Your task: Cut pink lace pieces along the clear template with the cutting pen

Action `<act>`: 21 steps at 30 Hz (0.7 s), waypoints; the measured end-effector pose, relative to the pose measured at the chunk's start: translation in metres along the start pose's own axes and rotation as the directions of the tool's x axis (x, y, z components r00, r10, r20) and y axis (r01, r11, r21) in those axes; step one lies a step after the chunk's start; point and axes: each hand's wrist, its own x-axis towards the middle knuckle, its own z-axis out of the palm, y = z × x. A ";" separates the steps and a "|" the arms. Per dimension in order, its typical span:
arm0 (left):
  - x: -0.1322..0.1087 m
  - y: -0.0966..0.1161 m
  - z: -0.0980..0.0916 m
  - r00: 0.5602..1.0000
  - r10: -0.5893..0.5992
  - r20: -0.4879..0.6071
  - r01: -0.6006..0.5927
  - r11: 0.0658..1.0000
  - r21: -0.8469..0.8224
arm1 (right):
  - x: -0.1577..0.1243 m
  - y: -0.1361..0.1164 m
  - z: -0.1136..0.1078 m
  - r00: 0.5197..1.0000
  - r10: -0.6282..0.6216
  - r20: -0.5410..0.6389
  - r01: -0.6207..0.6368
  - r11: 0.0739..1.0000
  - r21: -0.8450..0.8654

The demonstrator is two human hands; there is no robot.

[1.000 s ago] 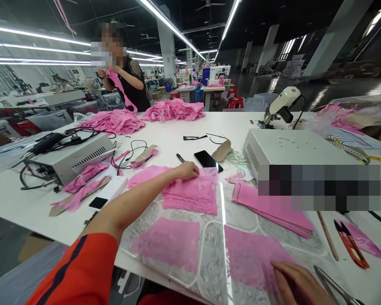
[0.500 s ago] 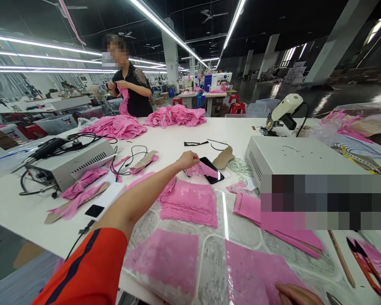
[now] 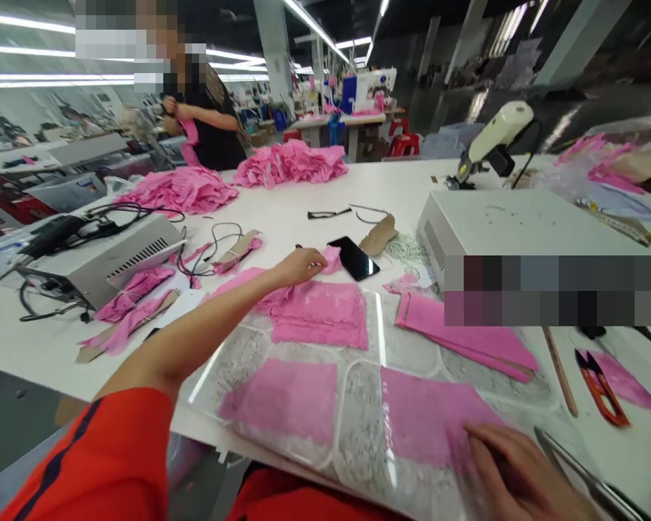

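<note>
My left hand (image 3: pixel 302 266) is stretched over the table, its closed fingers at a small pink fabric scrap (image 3: pixel 333 259) beside a black phone (image 3: pixel 354 258). Below that forearm lies a stack of pink lace pieces (image 3: pixel 319 315). Near the front edge my right hand (image 3: pixel 524 463) bends over the corner of a flat pink fabric piece (image 3: pixel 431 416). The fabric bunches between its thumb and fingers. Left of it, another thin pink piece (image 3: pixel 287 398) lies flat on the clear patterned mat (image 3: pixel 361 405). A metal tool with long arms (image 3: pixel 586 470) lies beside my right hand, partly hidden.
Grey metal boxes stand left (image 3: pixel 100 257) and right (image 3: pixel 499 217). Folded pink fabric (image 3: pixel 466 336), a wooden stick (image 3: pixel 560 373) and orange-handled snips (image 3: pixel 602 388) lie right. Pink heaps (image 3: pixel 293 163) cover the far edge, where another person (image 3: pixel 203 119) holds pink cloth.
My view has tipped downward. My left hand has drawn the pink scrap off the phone, toward the left. My right hand shows more fully, still at the fabric's corner.
</note>
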 end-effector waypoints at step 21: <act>-0.093 0.071 0.053 0.741 0.671 -0.014 -0.671 0.741 0.026 | -0.011 -0.009 -0.039 0.990 0.135 0.031 -0.121 0.953 -0.279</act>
